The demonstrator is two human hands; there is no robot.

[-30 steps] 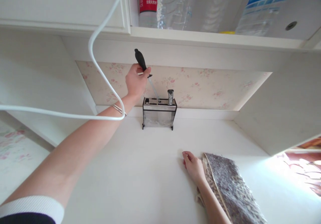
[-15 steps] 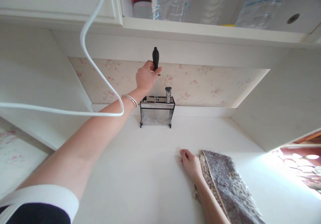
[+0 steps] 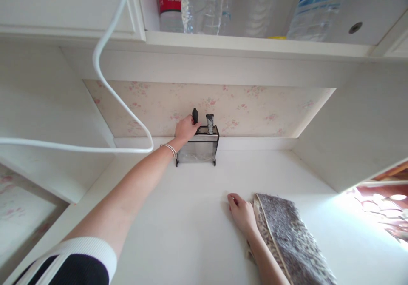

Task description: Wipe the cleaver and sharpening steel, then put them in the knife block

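Observation:
My left hand [image 3: 185, 129] reaches to the back of the white counter and grips the black handle of a sharpening rod [image 3: 195, 115], which stands sunk deep in a clear knife holder [image 3: 198, 149] against the floral wall. A second, metal handle [image 3: 209, 123] sticks up from the same holder just to the right. My right hand [image 3: 241, 212] lies flat on the counter [image 3: 178, 217], fingers loosely curled, touching the left edge of a grey speckled cloth [image 3: 287, 238].
A white cable [image 3: 105, 85] loops down from above across my left arm. An open shelf overhead holds several water bottles [image 3: 207, 4]. A white side panel [image 3: 360, 132] closes the counter on the right; a cabinet door [image 3: 63, 4] hangs at upper left.
My left hand has swung the tilted rod upright and pushed it down into the holder, so only its black handle shows now. The right hand has stayed by the cloth.

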